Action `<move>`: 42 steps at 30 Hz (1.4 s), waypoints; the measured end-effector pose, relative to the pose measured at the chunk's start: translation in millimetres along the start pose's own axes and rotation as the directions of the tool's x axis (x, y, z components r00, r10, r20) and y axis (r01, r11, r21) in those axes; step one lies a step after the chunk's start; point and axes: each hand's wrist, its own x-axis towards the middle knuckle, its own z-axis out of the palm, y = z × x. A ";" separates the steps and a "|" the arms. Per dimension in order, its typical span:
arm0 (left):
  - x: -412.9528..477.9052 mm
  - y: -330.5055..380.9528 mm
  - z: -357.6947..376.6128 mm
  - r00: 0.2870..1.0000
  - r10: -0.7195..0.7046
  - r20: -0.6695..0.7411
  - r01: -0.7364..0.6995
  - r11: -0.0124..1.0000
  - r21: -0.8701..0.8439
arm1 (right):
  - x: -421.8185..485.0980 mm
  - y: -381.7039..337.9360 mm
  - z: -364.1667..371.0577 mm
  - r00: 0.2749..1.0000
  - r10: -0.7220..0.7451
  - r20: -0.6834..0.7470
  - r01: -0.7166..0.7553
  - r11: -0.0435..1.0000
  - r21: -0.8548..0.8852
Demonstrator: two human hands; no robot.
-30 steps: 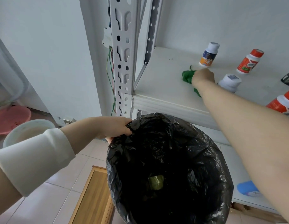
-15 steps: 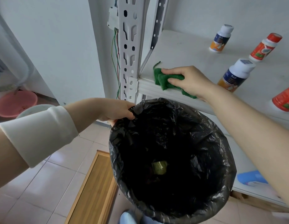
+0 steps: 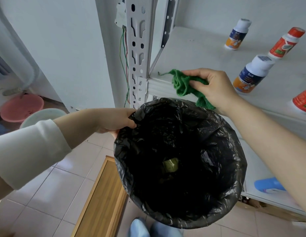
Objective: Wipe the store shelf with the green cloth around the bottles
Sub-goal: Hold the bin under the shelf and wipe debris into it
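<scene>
Left of centre, my left hand (image 3: 118, 120) grips the rim of the black bag (image 3: 165, 105), fingers curled over the plastic, holding its mouth just under the shelf (image 3: 200, 48) edge. If that grip slips, the rim sags and whatever I sweep off lands on the floor. At centre, the cloth (image 3: 183, 86) sits bunched at the shelf's front lip, one end hanging over the bag. My right hand (image 3: 217, 88) pinches it between thumb and fingers, and a loose pinch could drop it into the bag. To the right, the nearest bottle (image 3: 251, 74) stands close beside my wrist, with a red bottle (image 3: 285, 43) further back. A careless sweep could topple one, perhaps off the edge.
</scene>
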 end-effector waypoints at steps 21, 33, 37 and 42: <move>-14.7 -29.1 -12.2 0.998 -0.063 -0.017 0.061 0.991 -0.116 | 138.8 58.7 -20.8 0.812 0.428 -0.396 -0.569 0.729 -0.380; -19.9 -15.8 -10.7 0.992 -0.098 -0.083 0.094 0.994 -0.047 | 225.9 70.5 -6.3 0.909 0.392 -0.142 -0.411 0.789 -0.456; -21.2 -12.2 -9.8 0.993 -0.101 -0.057 0.097 0.993 -0.066 | 204.3 64.5 -0.5 0.965 0.258 0.050 -0.211 0.873 -0.439; -21.4 -8.9 -10.7 0.992 -0.118 -0.043 0.115 0.991 -0.074 | 152.5 43.6 15.7 0.968 0.123 0.218 -0.026 0.915 -0.402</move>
